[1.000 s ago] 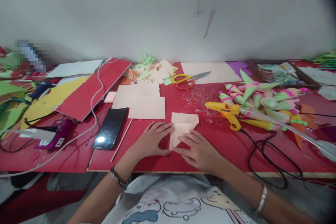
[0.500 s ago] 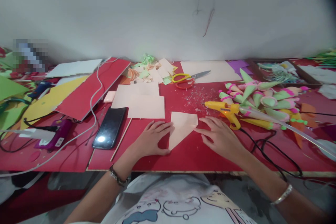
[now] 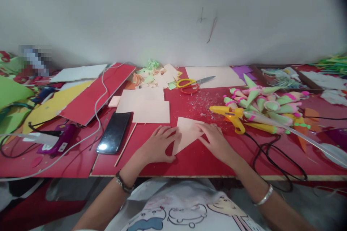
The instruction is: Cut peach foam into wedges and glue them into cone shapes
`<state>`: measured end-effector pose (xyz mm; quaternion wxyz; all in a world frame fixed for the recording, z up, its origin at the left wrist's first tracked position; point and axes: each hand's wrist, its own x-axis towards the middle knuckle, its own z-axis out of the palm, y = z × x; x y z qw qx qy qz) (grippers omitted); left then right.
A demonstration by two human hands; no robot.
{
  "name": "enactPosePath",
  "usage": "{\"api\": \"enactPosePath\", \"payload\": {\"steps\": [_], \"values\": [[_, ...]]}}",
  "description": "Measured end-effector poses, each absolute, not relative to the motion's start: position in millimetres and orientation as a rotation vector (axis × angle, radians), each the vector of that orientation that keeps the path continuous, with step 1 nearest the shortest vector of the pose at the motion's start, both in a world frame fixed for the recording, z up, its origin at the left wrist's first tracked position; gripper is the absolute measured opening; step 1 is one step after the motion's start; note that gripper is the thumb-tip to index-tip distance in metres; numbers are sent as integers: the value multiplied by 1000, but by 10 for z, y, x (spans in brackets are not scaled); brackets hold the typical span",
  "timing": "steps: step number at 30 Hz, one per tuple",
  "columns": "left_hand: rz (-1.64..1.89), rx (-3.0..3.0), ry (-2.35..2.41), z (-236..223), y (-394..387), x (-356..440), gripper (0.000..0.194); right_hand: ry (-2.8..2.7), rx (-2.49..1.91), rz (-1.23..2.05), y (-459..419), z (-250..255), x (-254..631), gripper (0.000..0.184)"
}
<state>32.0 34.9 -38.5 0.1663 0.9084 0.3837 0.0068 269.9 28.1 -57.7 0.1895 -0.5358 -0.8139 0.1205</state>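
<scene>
My left hand lies flat, fingers spread, pressing the left edge of the peach paper triangle; my right hand also flat and open, fingertips on its right corner, gripping nothing. The paper sits on the red table just in front of me, folded, point toward me, pale peach, matte. It looks light, thin, likely creases easily and slides on the smooth top, so best pinned flat or pinched at an edge. Just left: black phone, wooden stick. Right: yellow glue gun, foam cones. Farther: peach sheets, scissors.
</scene>
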Motion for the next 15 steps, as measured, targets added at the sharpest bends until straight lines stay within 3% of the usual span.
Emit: {"api": "enactPosePath", "payload": {"steps": [5,8,11,15], "values": [[206,2593,1254,-366,228,612,67,-2100,-1503,690,286,-580,2690,23],[214,2681,1306,-357,179,786,45,-1914,-1441,901,245,-510,2688,20],[193,2850,1301,-326,181,860,20,-1798,-1406,963,174,-392,2634,18],[244,2952,1362,-286,233,793,15,-1868,-1363,935,86,-219,2590,17]]}}
